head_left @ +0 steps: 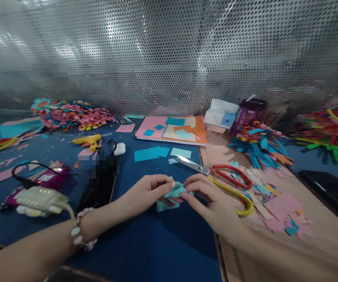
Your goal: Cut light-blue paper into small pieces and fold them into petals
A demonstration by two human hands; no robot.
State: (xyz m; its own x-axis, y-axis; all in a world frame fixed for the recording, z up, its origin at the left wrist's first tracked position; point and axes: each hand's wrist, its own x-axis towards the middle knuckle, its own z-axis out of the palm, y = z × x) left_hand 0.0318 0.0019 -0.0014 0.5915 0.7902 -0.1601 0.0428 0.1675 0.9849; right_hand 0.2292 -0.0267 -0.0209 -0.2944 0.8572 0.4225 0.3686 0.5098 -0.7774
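Observation:
A small teal paper piece [170, 194] is pinched between both hands just above the blue table [145, 243]. My left hand [148, 192], with a bead bracelet on the wrist, grips its left side with closed fingers. My right hand [213, 201] pinches its right edge with thumb and fingertips. Red-handled scissors [216, 172] lie just beyond my right hand, blades pointing left, and a yellow-handled pair [239, 197] lies beside my right hand.
Loose teal paper pieces [153, 153] lie ahead. A stack of pink and orange sheets [171, 129], a tissue box [220, 113] and a purple jar [248, 113] stand at the back. A glue gun [88, 141], phone [97, 180] and charger [41, 196] lie left. Paper scraps cover the brown board [304, 235] at right.

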